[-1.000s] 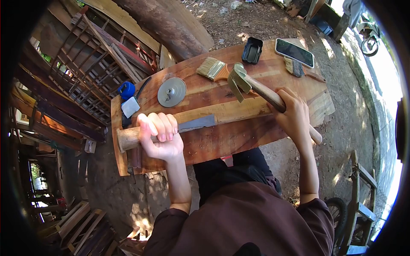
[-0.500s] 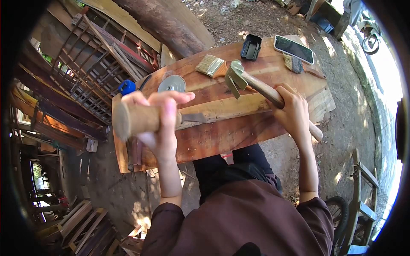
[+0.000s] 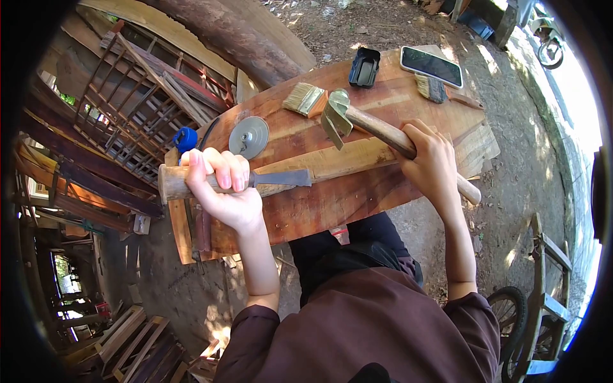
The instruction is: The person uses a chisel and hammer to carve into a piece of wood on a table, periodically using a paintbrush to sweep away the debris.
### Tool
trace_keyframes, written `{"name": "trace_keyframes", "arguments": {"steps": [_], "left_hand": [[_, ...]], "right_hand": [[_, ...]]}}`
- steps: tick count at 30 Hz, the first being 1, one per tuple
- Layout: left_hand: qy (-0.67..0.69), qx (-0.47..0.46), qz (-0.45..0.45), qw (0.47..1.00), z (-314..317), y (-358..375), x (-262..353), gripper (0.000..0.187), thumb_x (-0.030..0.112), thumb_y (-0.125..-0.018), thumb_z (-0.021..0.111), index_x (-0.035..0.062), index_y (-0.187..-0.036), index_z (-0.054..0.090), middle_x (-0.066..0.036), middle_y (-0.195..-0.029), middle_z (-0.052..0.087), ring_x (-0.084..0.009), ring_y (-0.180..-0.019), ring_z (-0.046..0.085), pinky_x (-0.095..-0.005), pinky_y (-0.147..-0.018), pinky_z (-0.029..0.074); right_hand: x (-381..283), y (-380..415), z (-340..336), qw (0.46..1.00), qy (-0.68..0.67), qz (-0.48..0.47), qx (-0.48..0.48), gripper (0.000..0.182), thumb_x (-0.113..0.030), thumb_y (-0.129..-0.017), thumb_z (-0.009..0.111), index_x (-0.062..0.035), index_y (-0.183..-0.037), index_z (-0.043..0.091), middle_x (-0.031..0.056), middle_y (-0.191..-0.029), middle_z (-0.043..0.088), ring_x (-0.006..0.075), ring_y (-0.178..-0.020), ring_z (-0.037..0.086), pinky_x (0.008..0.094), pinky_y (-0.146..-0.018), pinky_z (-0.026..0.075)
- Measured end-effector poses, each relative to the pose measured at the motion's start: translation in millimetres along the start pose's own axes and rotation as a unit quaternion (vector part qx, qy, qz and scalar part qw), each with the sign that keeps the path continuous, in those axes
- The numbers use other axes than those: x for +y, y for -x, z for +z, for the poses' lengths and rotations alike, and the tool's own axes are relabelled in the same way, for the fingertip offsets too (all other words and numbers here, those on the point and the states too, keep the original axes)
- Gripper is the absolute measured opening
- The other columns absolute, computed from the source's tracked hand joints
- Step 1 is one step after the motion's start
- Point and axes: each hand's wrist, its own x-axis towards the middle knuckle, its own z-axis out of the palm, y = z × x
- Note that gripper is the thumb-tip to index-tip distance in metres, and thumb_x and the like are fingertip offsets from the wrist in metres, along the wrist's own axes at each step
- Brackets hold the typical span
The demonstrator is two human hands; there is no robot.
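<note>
My left hand is wrapped around the thick wooden handle of a chisel. The flat blade points right and overlaps a long pale strip of wood in this view. In my right hand is a claw hammer, gripped partway along its wooden handle. The hammer's metal head points to the upper left, above the strip, and the handle's end sticks out below my hand. Beneath both hands lies a broad reddish wooden slab.
On the slab are a round metal disc, a wide paintbrush, a smaller brush, a black open case and a phone. A blue tape-like object sits at the left edge. Stacked timber and a metal grate stand left.
My left hand has turned and closed fully around the chisel handle, its fingers no longer spread. The chisel now lies more level, blade to the right. The hammer has shifted slightly left in view.
</note>
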Motion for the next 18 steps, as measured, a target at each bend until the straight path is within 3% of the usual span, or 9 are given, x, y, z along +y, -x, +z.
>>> {"name": "trace_keyframes", "arguments": {"steps": [16,18], "left_hand": [[-0.002,0.027,0.0,1.0,3.5,0.3,-6.8,0.029,0.021,-0.096,0.047,0.016,-0.07,0.034,0.005,-0.052,0.03,-0.0043,-0.04,0.025,-0.0207,-0.041,0.022],[-0.007,0.034,0.003,0.999,4.2,-0.5,-6.8,0.029,0.021,-0.096,0.046,0.0159,-0.07,0.034,0.005,-0.052,0.03,-0.0043,-0.04,0.024,-0.0207,-0.041,0.022]], "right_hand": [[0.9,0.7,1.9,1.0,0.003,0.004,0.0,0.018,-0.017,-0.077,0.069,-0.0048,-0.089,0.062,0.008,-0.097,0.065,0.0349,-0.084,0.062,0.0409,-0.074,0.048],[1.3,1.1,4.8,0.999,-0.025,-0.019,0.037,0.017,-0.012,-0.069,0.065,-0.0034,-0.081,0.055,0.0105,-0.089,0.059,0.0382,-0.076,0.059,0.045,-0.069,0.046]]}}
